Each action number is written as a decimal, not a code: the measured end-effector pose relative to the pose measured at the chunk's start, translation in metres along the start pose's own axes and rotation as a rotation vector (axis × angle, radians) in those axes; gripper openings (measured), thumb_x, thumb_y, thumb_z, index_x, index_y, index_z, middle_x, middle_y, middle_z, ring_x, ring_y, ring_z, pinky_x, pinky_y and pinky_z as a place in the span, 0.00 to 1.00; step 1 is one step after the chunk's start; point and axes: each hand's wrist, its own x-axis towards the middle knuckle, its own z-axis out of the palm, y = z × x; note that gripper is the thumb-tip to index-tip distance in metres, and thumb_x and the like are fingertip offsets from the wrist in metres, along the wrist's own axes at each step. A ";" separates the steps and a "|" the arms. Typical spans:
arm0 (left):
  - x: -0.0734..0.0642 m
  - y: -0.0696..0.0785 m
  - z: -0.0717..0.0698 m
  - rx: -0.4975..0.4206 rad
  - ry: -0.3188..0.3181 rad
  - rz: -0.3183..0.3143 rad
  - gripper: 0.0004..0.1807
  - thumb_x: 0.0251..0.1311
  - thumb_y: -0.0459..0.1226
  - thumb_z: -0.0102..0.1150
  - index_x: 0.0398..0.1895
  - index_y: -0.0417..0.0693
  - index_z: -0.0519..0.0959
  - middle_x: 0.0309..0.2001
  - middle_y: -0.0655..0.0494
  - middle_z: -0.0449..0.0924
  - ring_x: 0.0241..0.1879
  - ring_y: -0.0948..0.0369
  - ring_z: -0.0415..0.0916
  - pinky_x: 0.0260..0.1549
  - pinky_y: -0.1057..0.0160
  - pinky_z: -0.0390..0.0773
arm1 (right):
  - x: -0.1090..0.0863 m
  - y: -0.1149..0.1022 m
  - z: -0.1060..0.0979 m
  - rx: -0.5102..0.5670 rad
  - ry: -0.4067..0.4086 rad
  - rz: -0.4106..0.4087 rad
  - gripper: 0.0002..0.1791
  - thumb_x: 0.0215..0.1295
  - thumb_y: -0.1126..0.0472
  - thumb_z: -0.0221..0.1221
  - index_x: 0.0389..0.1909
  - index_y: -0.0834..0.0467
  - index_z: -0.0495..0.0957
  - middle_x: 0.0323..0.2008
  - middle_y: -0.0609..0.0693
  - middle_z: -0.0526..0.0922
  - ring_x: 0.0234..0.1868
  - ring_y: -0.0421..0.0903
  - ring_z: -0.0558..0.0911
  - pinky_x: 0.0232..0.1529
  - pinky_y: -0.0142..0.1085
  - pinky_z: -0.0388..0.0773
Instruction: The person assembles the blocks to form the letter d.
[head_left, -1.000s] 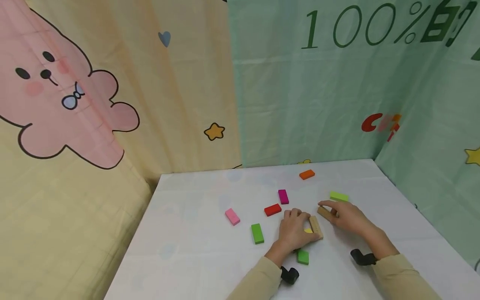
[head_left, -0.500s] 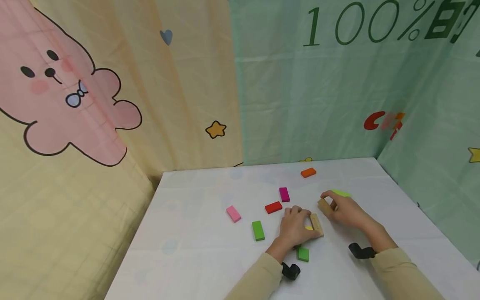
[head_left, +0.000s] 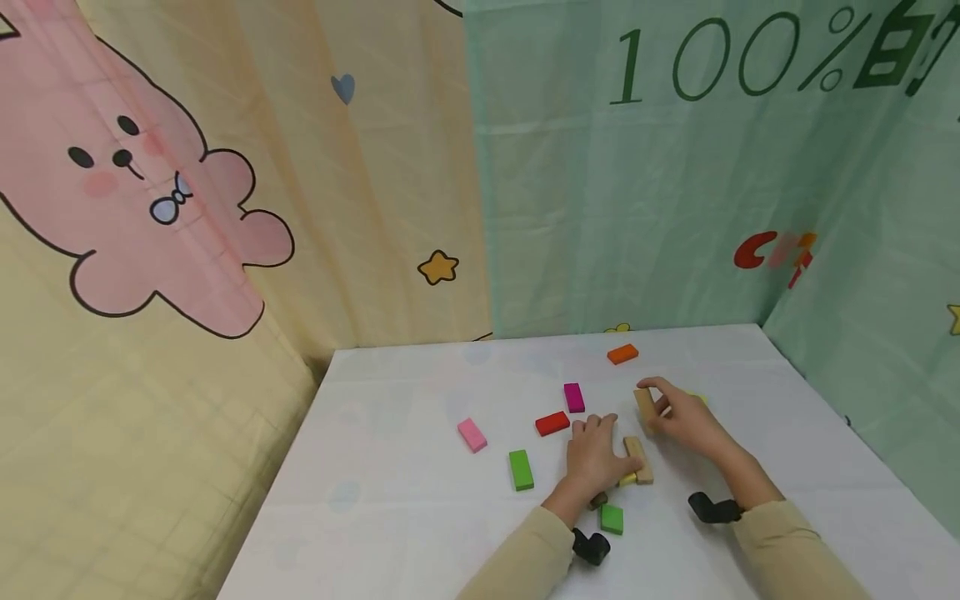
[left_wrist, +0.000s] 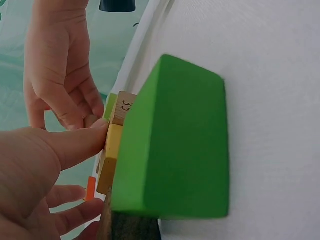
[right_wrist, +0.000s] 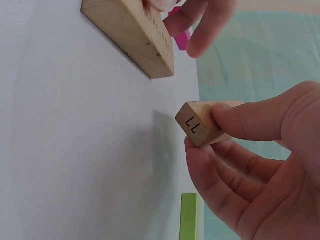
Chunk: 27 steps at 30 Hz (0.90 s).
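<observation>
Shifted toward ten o'clock since the earlier frame are the right hand (head_left: 686,421) and its held wooden block (head_left: 644,410); the left hand (head_left: 596,454) has lifted its fingers from the other wooden block (head_left: 634,450). On the white desk (head_left: 375,458), clock directions from the left hand, a pink block (head_left: 472,435) and green block (head_left: 521,470) lie at nine, a red block (head_left: 552,423) at ten, a magenta block (head_left: 573,397) at eleven. That hand is spread; whether its thumb touches the other wooden block, at three, I cannot tell. A partly hidden brown block (head_left: 597,501) is at six, a nearer green block (head_left: 611,519) between five and six, an orange block (head_left: 622,354) just past twelve, a yellow block (head_left: 627,481) at four. Above the desk, the right hand pinches the held wooden block between thumb and fingers, at the hand's nine o'clock; a yellow-green block (head_left: 698,397) lies at its one.
</observation>
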 end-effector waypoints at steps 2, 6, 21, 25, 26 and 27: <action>0.000 0.001 0.002 0.006 -0.005 -0.011 0.43 0.51 0.61 0.72 0.71 0.62 0.70 0.56 0.63 0.73 0.54 0.61 0.63 0.50 0.61 0.73 | 0.000 0.001 0.003 0.020 0.004 0.013 0.32 0.62 0.71 0.65 0.65 0.57 0.66 0.35 0.53 0.83 0.34 0.47 0.80 0.33 0.41 0.78; 0.000 0.003 0.003 0.002 -0.018 -0.029 0.44 0.49 0.61 0.73 0.71 0.61 0.71 0.55 0.62 0.72 0.54 0.61 0.63 0.49 0.62 0.73 | 0.002 0.004 0.007 0.072 0.014 0.032 0.32 0.62 0.70 0.66 0.66 0.57 0.66 0.37 0.54 0.83 0.37 0.49 0.81 0.34 0.41 0.79; 0.003 -0.001 -0.001 0.034 -0.042 -0.019 0.46 0.50 0.61 0.72 0.73 0.58 0.69 0.55 0.61 0.72 0.53 0.60 0.63 0.48 0.63 0.73 | 0.011 0.008 0.026 0.278 -0.034 0.092 0.32 0.65 0.69 0.65 0.68 0.57 0.65 0.39 0.57 0.83 0.38 0.50 0.82 0.37 0.41 0.80; 0.005 0.000 -0.001 0.038 -0.040 -0.013 0.47 0.50 0.62 0.72 0.73 0.59 0.68 0.56 0.61 0.72 0.53 0.61 0.62 0.47 0.63 0.73 | 0.012 0.011 0.028 0.302 -0.052 0.108 0.32 0.66 0.68 0.65 0.69 0.56 0.65 0.38 0.56 0.84 0.38 0.49 0.82 0.39 0.39 0.79; 0.005 0.000 -0.001 0.038 -0.037 -0.012 0.47 0.50 0.62 0.72 0.73 0.59 0.68 0.56 0.61 0.72 0.53 0.61 0.62 0.47 0.63 0.72 | 0.013 0.011 0.028 0.306 -0.057 0.107 0.32 0.66 0.68 0.64 0.69 0.56 0.65 0.38 0.56 0.84 0.38 0.49 0.82 0.39 0.39 0.79; 0.005 0.000 -0.001 0.040 -0.032 -0.008 0.47 0.50 0.62 0.72 0.73 0.59 0.68 0.56 0.61 0.72 0.52 0.61 0.62 0.47 0.63 0.72 | 0.013 0.011 0.028 0.310 -0.061 0.108 0.32 0.66 0.68 0.64 0.69 0.56 0.65 0.38 0.56 0.84 0.38 0.49 0.82 0.39 0.39 0.79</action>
